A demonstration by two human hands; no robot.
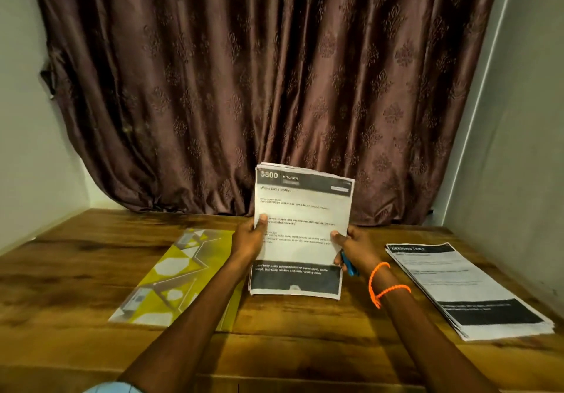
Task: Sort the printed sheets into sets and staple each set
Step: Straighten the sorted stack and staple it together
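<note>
The sheaf of printed sheets (pixel 300 231) was gripped at both side edges. The left hand (pixel 248 238) was clenched on the left edge, its thumb laid flat across the printed face and the fingers (pixel 263 219) wrapped out of sight behind the paper. The right hand (pixel 355 247) pinched the opposite edge lower down, thumb in front, and a blue object (pixel 348 264) (possibly the stapler, though too little of it showed to be sure) was held in the same hand against the back of the sheets. An orange cord (pixel 383 286) was wound round the right wrist.

The sheaf was held upright between the fingers, its bottom edge at or just above the tabletop (pixel 274 347); contact could not be told. The corners at the top were slightly fanned, so the sheets were judged loose and not yet stapled. Such paper was judged light, limp and apt to slip sheet over sheet; a hold at mid-height on both edges, as seen, was judged best to keep it from drooping while it was squared.

Beyond the right fingers, well apart, a second pile of printed sheets (pixel 467 289) lay flat on the tabletop. Just beside the left fingers a yellow patterned folder (pixel 180 270) lay flat. Behind everything a brown curtain (pixel 259 87) hung.
</note>
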